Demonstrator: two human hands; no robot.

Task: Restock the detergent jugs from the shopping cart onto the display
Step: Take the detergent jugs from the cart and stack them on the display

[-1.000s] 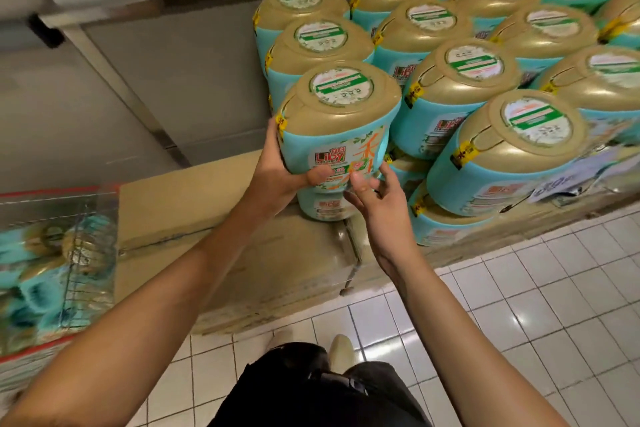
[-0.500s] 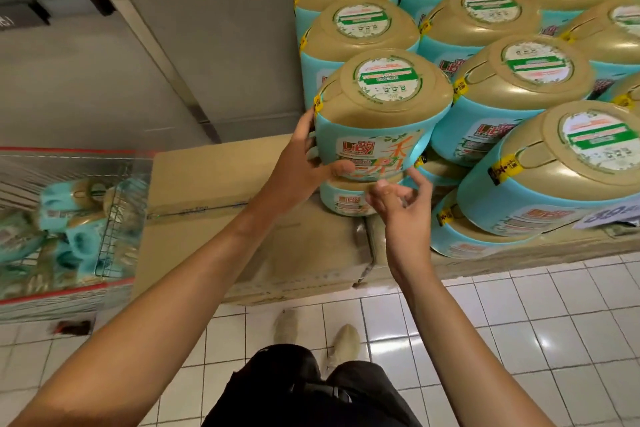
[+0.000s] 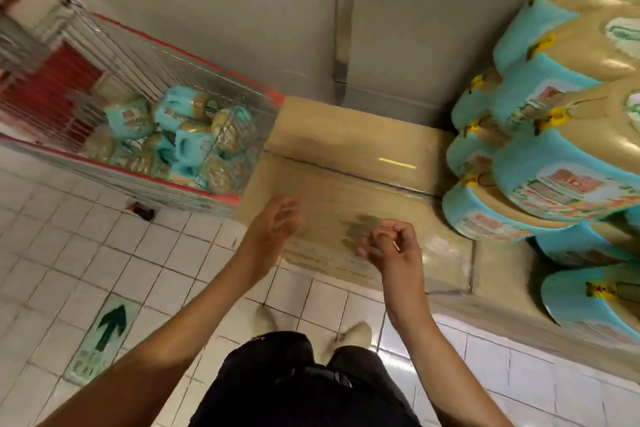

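My left hand's [image 3: 273, 229] fingers curl loosely, blurred, holding nothing; my right hand's [image 3: 391, 250] fingers curl in more, also empty. Both hover above a cardboard box [image 3: 346, 135]. Left of it, the shopping cart [image 3: 180, 52] holds detergent jugs [image 3: 187, 146]; right of it, stacked jugs [image 3: 561, 163] fill the display.
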